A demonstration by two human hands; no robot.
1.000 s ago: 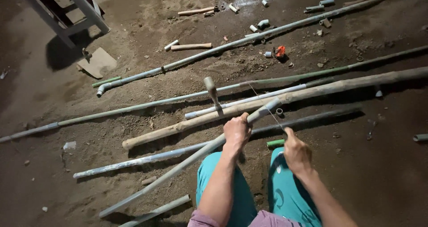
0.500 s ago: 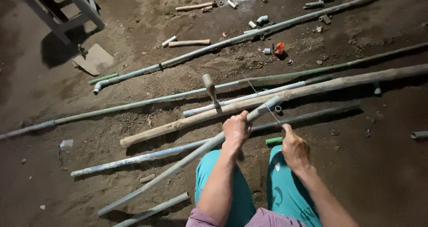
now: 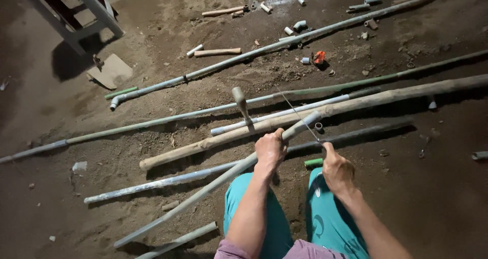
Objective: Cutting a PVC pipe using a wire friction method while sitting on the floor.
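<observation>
Left hand [image 3: 270, 149] as before, fingers wrapped round a grey pipe [image 3: 203, 195] slanting over the dirt floor [image 3: 447, 198]; right hand [image 3: 338, 171] has shifted little, fingers pinching a thin saw blade [image 3: 300, 117] laid across the pipe just beyond the left hand, so sawing seems under way; a hammer [image 3: 241, 102] lies beyond.

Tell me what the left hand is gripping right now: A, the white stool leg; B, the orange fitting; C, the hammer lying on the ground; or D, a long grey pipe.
D: the left hand is closed around the long grey pipe, which runs down to the lower left, while the right hand holds a thin saw blade across the pipe's raised end.
</observation>
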